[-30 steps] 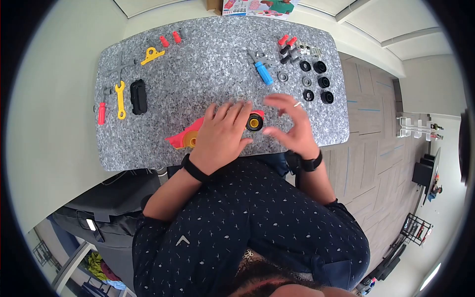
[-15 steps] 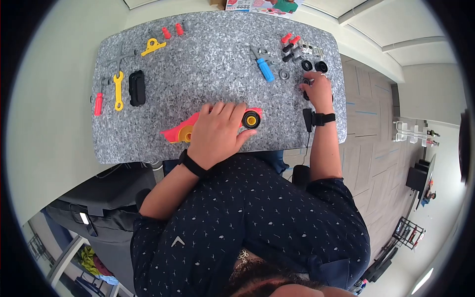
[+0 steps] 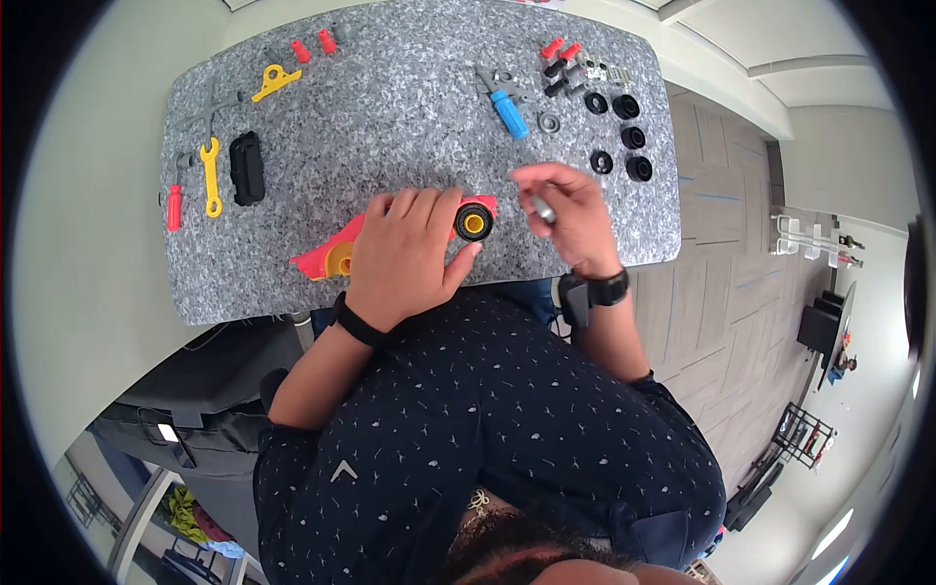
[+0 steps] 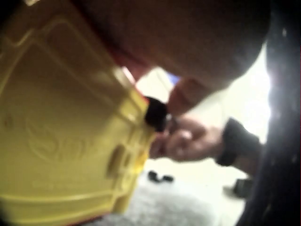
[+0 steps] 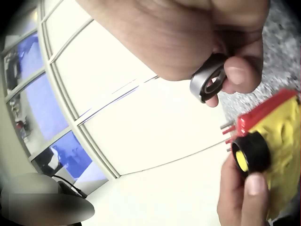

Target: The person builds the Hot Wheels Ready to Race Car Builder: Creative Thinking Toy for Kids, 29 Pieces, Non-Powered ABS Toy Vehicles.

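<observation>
Grey ring (image 5: 202, 83), pinched in the right hand (image 3: 577, 216) at three o'clock from the red-and-yellow toy car (image 5: 281, 134) that the left hand (image 3: 402, 253) grips, looks light, stiff and perhaps slippery, so best held by its outer rim.

Your toy car (image 3: 330, 247) is red and yellow, its wheel (image 3: 475, 222) black round yellow, the ring (image 5: 201, 84) silvery grey, your table (image 3: 409, 107) speckled grey.

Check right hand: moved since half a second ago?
Yes. It was at the loose black wheels; now the right hand is left of them and lower in the head view, nearer the red toy.
</observation>
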`<state>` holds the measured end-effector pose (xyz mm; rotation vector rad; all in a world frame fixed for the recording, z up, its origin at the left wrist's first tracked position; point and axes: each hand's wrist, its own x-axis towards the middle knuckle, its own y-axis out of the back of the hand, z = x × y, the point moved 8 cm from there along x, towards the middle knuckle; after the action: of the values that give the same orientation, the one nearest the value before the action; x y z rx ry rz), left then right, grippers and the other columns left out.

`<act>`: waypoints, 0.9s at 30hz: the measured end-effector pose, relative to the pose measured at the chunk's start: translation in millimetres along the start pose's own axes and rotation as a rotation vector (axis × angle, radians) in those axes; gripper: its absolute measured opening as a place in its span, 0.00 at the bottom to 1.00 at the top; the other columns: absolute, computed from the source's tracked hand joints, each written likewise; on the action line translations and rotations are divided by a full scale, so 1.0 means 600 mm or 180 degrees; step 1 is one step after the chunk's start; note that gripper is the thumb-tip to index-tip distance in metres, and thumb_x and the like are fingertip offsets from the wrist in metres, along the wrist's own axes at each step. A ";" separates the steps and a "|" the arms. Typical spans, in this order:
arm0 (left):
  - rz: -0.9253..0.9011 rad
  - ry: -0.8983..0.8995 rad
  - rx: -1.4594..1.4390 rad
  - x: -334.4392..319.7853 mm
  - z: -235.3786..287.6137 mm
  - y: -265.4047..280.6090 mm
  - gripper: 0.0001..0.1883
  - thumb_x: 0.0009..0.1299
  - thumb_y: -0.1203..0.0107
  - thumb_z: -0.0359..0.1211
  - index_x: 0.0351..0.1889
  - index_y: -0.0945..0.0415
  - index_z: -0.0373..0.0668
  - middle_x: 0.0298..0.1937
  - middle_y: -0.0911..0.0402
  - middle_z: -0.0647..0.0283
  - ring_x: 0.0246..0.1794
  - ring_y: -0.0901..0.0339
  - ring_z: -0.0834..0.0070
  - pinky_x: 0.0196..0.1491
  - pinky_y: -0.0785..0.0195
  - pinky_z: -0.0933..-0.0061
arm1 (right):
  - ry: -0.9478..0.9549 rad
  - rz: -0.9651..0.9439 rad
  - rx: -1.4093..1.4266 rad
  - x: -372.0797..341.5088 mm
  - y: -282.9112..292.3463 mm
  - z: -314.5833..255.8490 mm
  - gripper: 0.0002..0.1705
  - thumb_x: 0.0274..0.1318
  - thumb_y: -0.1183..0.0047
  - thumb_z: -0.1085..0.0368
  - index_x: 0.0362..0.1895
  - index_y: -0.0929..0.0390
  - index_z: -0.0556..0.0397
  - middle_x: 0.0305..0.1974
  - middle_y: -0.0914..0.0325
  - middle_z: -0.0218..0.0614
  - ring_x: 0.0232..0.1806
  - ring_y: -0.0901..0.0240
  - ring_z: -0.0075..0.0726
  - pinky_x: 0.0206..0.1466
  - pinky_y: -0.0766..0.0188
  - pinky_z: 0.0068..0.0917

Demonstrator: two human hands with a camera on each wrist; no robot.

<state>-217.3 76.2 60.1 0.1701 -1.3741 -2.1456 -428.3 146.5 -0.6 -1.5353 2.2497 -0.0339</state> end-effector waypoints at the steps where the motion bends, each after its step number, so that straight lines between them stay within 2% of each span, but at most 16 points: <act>1: 0.0068 -0.0057 0.0008 0.001 0.002 0.000 0.31 0.73 0.33 0.47 0.68 0.21 0.39 0.55 0.15 0.58 0.57 0.19 0.59 0.62 0.33 0.53 | -0.0171 -0.0094 0.0199 0.003 -0.012 0.026 0.14 0.81 0.50 0.77 0.55 0.11 0.62 0.40 0.16 0.34 0.35 0.23 0.23 0.29 0.31 0.23; 2: 0.0143 -0.0107 0.0023 0.001 0.003 0.000 0.31 0.73 0.33 0.48 0.68 0.22 0.39 0.53 0.16 0.59 0.56 0.20 0.60 0.60 0.33 0.53 | -0.0340 -0.0201 0.0395 0.006 -0.017 0.049 0.14 0.81 0.51 0.77 0.55 0.11 0.61 0.39 0.16 0.34 0.36 0.23 0.23 0.28 0.32 0.23; 3: 0.0226 -0.0144 0.0044 0.000 0.003 0.002 0.31 0.73 0.33 0.49 0.68 0.22 0.39 0.51 0.17 0.61 0.54 0.21 0.61 0.59 0.33 0.53 | -0.0375 -0.0371 0.0558 0.011 -0.016 0.067 0.15 0.82 0.52 0.76 0.57 0.12 0.61 0.44 0.15 0.37 0.42 0.20 0.24 0.30 0.29 0.24; 6: -0.0018 0.0007 0.0016 -0.001 -0.001 -0.002 0.32 0.73 0.33 0.47 0.69 0.21 0.39 0.58 0.14 0.57 0.59 0.18 0.58 0.64 0.32 0.53 | -0.0455 -0.0216 0.0858 0.009 -0.025 0.060 0.16 0.82 0.53 0.76 0.62 0.15 0.63 0.52 0.13 0.41 0.46 0.17 0.28 0.35 0.23 0.26; 7: -0.0026 0.0019 0.0029 -0.002 -0.001 -0.001 0.31 0.73 0.33 0.47 0.69 0.21 0.39 0.57 0.14 0.57 0.59 0.18 0.58 0.63 0.32 0.53 | -0.0357 -0.0394 0.0926 0.011 -0.026 0.055 0.17 0.83 0.53 0.74 0.66 0.18 0.65 0.58 0.13 0.46 0.50 0.14 0.33 0.43 0.17 0.29; 10: -0.0042 0.0031 0.0039 -0.001 0.000 -0.001 0.31 0.73 0.33 0.48 0.69 0.21 0.39 0.57 0.14 0.58 0.59 0.18 0.58 0.63 0.32 0.53 | -0.0252 -0.0357 0.0968 0.009 -0.020 0.044 0.17 0.81 0.52 0.77 0.66 0.18 0.66 0.59 0.13 0.46 0.54 0.12 0.37 0.52 0.11 0.35; 13: -0.0026 0.0017 0.0035 -0.002 0.000 0.000 0.32 0.74 0.33 0.50 0.69 0.21 0.39 0.57 0.14 0.58 0.59 0.18 0.59 0.63 0.32 0.53 | 0.0062 -0.0296 0.0760 -0.003 -0.019 0.024 0.18 0.78 0.47 0.80 0.66 0.18 0.66 0.58 0.12 0.47 0.57 0.11 0.41 0.61 0.09 0.41; 16: -0.0046 0.0006 0.0053 -0.002 0.000 -0.001 0.33 0.75 0.33 0.52 0.69 0.21 0.39 0.57 0.14 0.58 0.59 0.18 0.59 0.63 0.32 0.54 | 0.0324 -0.0306 0.0910 -0.011 -0.017 0.011 0.19 0.76 0.42 0.81 0.68 0.19 0.66 0.55 0.10 0.46 0.55 0.09 0.44 0.64 0.08 0.43; 19: -0.0101 0.0009 0.0094 -0.001 0.000 -0.002 0.33 0.76 0.34 0.53 0.69 0.21 0.39 0.57 0.14 0.58 0.59 0.18 0.58 0.62 0.32 0.54 | 0.0470 -0.0240 0.0960 -0.020 -0.028 -0.007 0.17 0.75 0.37 0.79 0.64 0.15 0.65 0.51 0.08 0.44 0.51 0.08 0.41 0.60 0.08 0.38; 27: -0.0001 -0.0068 0.0055 -0.004 -0.001 -0.001 0.32 0.74 0.33 0.50 0.70 0.21 0.39 0.59 0.15 0.58 0.60 0.19 0.59 0.62 0.32 0.53 | 0.0899 -0.0361 -0.0779 -0.037 -0.083 -0.038 0.11 0.68 0.28 0.78 0.53 0.08 0.62 0.46 0.06 0.39 0.47 0.10 0.25 0.50 0.16 0.23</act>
<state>-215.2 77.5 58.9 0.1547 -1.4052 -2.1420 -385.3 142.0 39.8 -1.8896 2.4537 -0.0088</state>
